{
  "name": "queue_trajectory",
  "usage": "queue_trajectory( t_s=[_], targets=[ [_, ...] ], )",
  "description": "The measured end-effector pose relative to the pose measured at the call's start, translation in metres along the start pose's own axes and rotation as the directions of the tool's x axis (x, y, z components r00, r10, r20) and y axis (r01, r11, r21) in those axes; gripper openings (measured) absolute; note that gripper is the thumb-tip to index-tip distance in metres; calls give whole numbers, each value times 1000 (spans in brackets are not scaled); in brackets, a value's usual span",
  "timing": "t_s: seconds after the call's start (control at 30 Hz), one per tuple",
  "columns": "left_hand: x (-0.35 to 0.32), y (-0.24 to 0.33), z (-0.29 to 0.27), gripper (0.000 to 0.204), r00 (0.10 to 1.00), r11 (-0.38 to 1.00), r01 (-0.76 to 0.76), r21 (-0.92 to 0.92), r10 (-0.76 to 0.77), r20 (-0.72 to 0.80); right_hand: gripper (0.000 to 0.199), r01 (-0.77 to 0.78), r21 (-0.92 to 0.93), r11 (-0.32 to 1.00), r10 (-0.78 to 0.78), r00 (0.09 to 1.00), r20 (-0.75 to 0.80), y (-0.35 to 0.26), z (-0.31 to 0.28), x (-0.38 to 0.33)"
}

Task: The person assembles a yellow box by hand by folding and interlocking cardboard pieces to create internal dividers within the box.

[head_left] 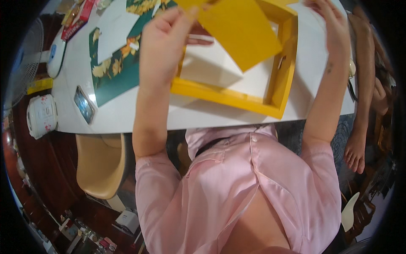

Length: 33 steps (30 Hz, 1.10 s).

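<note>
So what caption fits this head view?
Left hand lifts a yellow sheet above a yellow tray.

Just one view here, a head-worn fisheye looking steeply down over the wearer's pink button-up shirt filling the lower centre. It faces forward onto the white tabletop across the upper frame, quite close in. Edges bend and go dark at the rim; the floor shows at lower left and right.
</note>
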<state>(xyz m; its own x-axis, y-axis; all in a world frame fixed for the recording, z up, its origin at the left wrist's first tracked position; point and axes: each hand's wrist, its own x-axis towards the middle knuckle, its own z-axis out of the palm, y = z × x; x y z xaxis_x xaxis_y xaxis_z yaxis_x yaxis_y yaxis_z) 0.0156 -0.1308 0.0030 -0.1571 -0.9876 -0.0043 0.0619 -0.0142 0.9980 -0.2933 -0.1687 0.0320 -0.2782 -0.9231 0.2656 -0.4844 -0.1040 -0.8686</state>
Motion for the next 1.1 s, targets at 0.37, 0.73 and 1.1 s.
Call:
queue_trajectory(
  t_s=[0.37, 0.73, 1.1],
  targets=[
    [13, 17, 4, 23, 978, 976, -209, -61, 208, -30, 30, 231, -303, 924, -155, 954, 255, 39, -17, 29],
    [3, 15, 27, 28, 990, 971, -121, -208, 132, 40, 84, 635, -190, 748, -514, 736, 440, -42, 50, -61],
    [-13, 7, 23, 36, 988, 967, 88, -240, -54, 144, 85, 576, -34, 817, -498, 734, 461, -40, 44, -60]
  ],
)
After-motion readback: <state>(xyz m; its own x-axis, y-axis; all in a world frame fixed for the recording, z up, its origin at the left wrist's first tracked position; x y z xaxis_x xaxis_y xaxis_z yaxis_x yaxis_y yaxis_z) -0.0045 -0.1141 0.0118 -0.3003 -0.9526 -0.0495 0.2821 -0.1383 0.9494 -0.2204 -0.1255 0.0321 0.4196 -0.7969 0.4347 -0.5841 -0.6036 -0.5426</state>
